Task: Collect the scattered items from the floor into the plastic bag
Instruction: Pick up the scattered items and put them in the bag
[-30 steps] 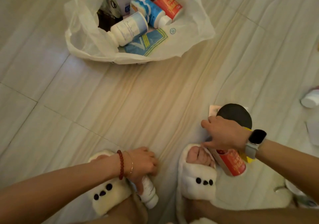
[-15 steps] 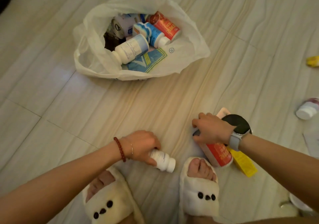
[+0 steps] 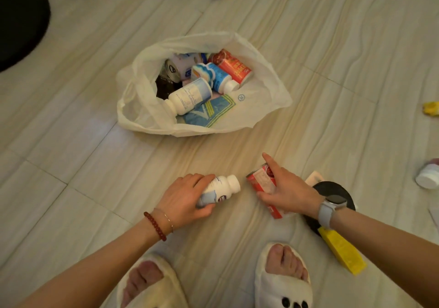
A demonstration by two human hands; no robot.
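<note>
Gripping a white bottle (image 3: 221, 190) in my left hand (image 3: 184, 199), my right hand (image 3: 288, 190) fingers clasp a red can (image 3: 261, 180) near the plastic bag (image 3: 259, 89).

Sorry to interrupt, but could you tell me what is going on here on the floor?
A person is tidying scattered items into a white plastic bag, which already holds several bottles. The left hand grips a white bottle and the right hand a red container. A yellow box and another bottle lie on the floor.
</note>
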